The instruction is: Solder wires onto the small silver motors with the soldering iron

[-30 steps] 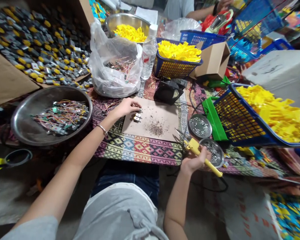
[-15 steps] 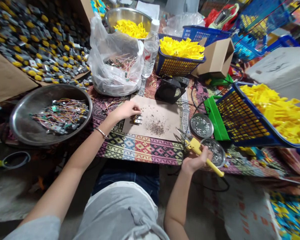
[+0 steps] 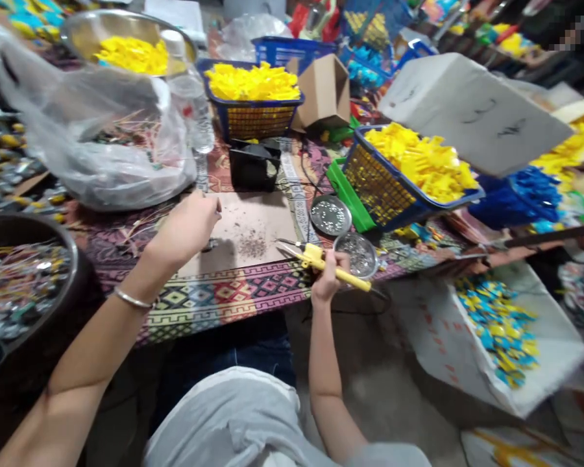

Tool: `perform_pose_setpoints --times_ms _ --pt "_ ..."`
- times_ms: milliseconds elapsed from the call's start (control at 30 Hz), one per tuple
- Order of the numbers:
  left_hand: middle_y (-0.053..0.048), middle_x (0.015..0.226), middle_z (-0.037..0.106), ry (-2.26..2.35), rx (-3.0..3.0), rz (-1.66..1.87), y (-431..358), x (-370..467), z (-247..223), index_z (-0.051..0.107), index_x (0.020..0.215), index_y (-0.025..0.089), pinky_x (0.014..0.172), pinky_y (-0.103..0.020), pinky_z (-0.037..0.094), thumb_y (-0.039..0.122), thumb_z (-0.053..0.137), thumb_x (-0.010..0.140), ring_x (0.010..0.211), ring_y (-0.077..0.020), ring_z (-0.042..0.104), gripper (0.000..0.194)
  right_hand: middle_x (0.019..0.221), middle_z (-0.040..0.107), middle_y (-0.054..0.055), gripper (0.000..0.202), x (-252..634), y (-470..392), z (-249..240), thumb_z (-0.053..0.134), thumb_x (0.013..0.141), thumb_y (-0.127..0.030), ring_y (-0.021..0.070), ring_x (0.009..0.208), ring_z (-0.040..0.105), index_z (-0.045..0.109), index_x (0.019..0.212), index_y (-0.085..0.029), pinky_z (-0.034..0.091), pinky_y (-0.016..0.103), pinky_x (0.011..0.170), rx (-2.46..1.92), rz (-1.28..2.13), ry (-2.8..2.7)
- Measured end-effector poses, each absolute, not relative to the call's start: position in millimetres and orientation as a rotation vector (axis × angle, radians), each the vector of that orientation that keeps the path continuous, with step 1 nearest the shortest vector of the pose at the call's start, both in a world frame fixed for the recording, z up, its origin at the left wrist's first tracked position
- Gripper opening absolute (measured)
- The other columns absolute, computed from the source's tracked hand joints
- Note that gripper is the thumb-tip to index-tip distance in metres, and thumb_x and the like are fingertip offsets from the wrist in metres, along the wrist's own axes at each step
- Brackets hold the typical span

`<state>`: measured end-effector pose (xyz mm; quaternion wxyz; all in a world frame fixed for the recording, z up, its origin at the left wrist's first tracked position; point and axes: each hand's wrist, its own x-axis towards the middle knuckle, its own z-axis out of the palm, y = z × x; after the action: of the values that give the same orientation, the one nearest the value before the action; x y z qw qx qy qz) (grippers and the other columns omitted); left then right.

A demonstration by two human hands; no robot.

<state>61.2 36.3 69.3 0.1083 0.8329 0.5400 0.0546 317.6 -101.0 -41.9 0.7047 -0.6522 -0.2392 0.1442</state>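
My right hand (image 3: 327, 275) grips a yellow soldering iron (image 3: 314, 254), its thin metal tip pointing left over the edge of a cardboard sheet (image 3: 279, 217). Dark crumbs (image 3: 253, 244) are scattered across the sheet. My left hand (image 3: 187, 227) hovers over the sheet's left side with its fingers curled together; what they hold, if anything, is hidden. A small metal part (image 3: 211, 244) lies partly concealed beside that hand, blurred. Near my right hand stand two round metal dishes, one with shiny bits (image 3: 331, 215) and one with small metal pieces (image 3: 357, 254).
A black fan (image 3: 255, 165) stands behind the sheet. Farther left are a plastic bag of wired parts (image 3: 111, 175), a bottle (image 3: 192, 104) and a steel bowl (image 3: 75, 266) of wired parts. Baskets of yellow pieces, one at the back (image 3: 253, 120), another at right (image 3: 379, 188), flank a green tray (image 3: 353, 201).
The view has swung right. My left hand has lifted from the small metal parts on the sheet and turned so its back shows. The soldering iron stays in my right hand.
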Motion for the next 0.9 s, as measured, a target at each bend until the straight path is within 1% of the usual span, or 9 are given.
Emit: perform_pose_setpoints --times_ms 100,200,333,467,567,700,767,833,900 --pt "-0.012 0.117 0.070 1.159 2.578 0.424 25 123 116 0.074 0.118 0.018 0.097 -0.038 0.055 0.026 0.057 0.104 0.107 -0.0274 0.071 0.023 0.069 0.055 -0.003 0.047 316 -104 -41 0.064 0.085 -0.068 0.0122 0.067 0.052 0.055 0.073 -0.024 0.046 0.029 0.064 -1.457 0.362 -0.704" --pt "-0.008 0.104 0.075 0.556 2.498 0.435 12 220 141 0.080 0.106 0.017 0.091 -0.033 0.055 0.021 0.067 0.099 0.096 -0.0211 0.072 0.015 0.068 0.056 -0.003 0.044 317 -106 -41 0.063 0.088 -0.065 0.0132 0.066 0.053 0.055 0.072 -0.024 0.046 0.031 0.065 -1.429 0.454 -0.822" --pt "-0.010 0.097 0.081 0.096 2.375 0.212 -7 352 119 0.082 0.105 0.010 0.082 -0.028 0.055 0.016 0.075 0.095 0.087 -0.0173 0.073 0.014 0.068 0.059 -0.002 0.038 318 -110 -47 0.062 0.089 -0.059 0.0138 0.066 0.054 0.058 0.073 -0.025 0.048 0.032 0.069 -1.424 0.480 -0.894" --pt "-0.015 0.099 0.081 0.106 2.528 0.039 -17 430 81 0.083 0.098 0.009 0.083 -0.034 0.056 0.004 0.072 0.089 0.093 -0.0247 0.075 0.015 0.063 0.059 -0.003 0.039 320 -110 -55 0.060 0.086 -0.062 0.0148 0.064 0.052 0.057 0.072 -0.026 0.047 0.033 0.067 -1.471 0.490 -0.919" --pt "-0.014 0.104 0.079 0.131 2.644 -0.079 -21 449 64 0.080 0.095 0.011 0.090 -0.039 0.058 0.004 0.072 0.091 0.103 -0.0277 0.074 0.012 0.059 0.056 -0.003 0.039 322 -110 -56 0.061 0.083 -0.061 0.0150 0.062 0.050 0.051 0.067 -0.027 0.045 0.033 0.066 -1.507 0.501 -0.965" --pt "-0.010 0.121 0.073 0.136 2.750 -0.204 -21 444 67 0.073 0.114 0.015 0.099 -0.041 0.061 0.029 0.070 0.105 0.109 -0.0214 0.072 0.017 0.062 0.059 -0.002 0.040 322 -111 -50 0.060 0.084 -0.061 0.0149 0.063 0.052 0.053 0.067 -0.026 0.046 0.033 0.067 -1.463 0.533 -0.986" --pt "-0.013 0.118 0.075 0.121 2.776 -0.216 -16 431 84 0.076 0.111 0.012 0.095 -0.038 0.060 0.017 0.066 0.104 0.107 -0.0246 0.072 0.013 0.066 0.062 -0.002 0.038 322 -111 -47 0.060 0.087 -0.061 0.0145 0.065 0.055 0.058 0.071 -0.026 0.047 0.032 0.067 -1.433 0.543 -0.983" --pt "-0.018 0.115 0.076 0.119 2.804 -0.182 -8 408 112 0.079 0.110 0.010 0.090 -0.038 0.056 0.004 0.061 0.098 0.106 -0.0289 0.072 0.022 0.068 0.063 -0.002 0.038 322 -112 -46 0.060 0.089 -0.059 0.0143 0.067 0.056 0.060 0.073 -0.025 0.047 0.031 0.068 -1.403 0.539 -0.985" --pt "-0.016 0.108 0.076 0.175 2.819 -0.145 3 370 146 0.080 0.111 0.012 0.084 -0.039 0.054 0.010 0.064 0.096 0.097 -0.0292 0.073 0.022 0.071 0.064 -0.001 0.036 323 -113 -47 0.061 0.091 -0.057 0.0147 0.070 0.059 0.062 0.075 -0.025 0.048 0.032 0.070 -1.379 0.528 -0.990"
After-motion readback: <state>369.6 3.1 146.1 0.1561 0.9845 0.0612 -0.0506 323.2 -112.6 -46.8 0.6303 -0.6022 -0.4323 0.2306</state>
